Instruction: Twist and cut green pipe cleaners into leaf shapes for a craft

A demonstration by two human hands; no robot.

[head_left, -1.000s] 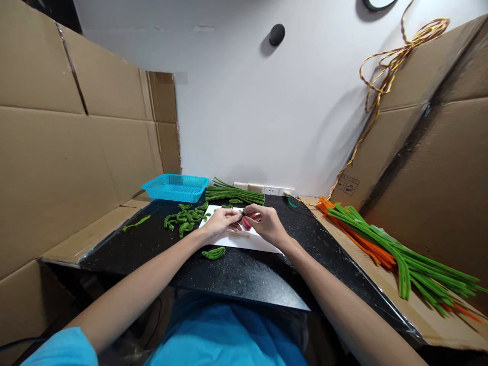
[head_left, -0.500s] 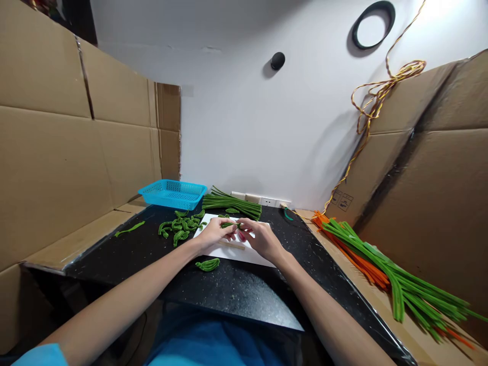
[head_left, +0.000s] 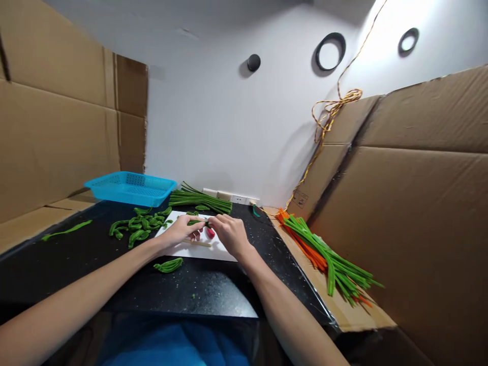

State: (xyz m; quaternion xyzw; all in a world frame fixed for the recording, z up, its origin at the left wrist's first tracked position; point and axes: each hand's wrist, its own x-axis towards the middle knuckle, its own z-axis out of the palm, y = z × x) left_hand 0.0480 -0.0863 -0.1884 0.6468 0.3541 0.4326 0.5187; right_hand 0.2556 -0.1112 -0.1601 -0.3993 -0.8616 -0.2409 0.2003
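My left hand [head_left: 182, 231] is closed, its thumb and fingers pinching a small green pipe-cleaner piece [head_left: 195, 222]. At the other end of that piece, the fingertips of my right hand [head_left: 230, 233] are closed on it too. Both hands are over a white sheet [head_left: 219, 252]. Beneath them lie a small red object [head_left: 210, 233], whose kind I cannot make out, and a thin wooden strip [head_left: 198, 243]. Left of the sheet is a pile of bent green pipe-cleaner pieces [head_left: 141, 223]. One leaf-shaped bundle [head_left: 168, 265] lies in front of my left wrist.
A blue basket [head_left: 131, 190] stands at the back left of the black table [head_left: 198, 287]. Straight green pipe cleaners [head_left: 206, 199] lie by the wall sockets [head_left: 239, 200]. Green stems [head_left: 324, 254] and orange stems [head_left: 305, 244] rest on cardboard at the right. Cardboard walls [head_left: 412, 213] flank the table.
The view has turned right, so everything appears farther left. My right fingers have curled in more around the end of the green piece, and the red object beneath shows more clearly.
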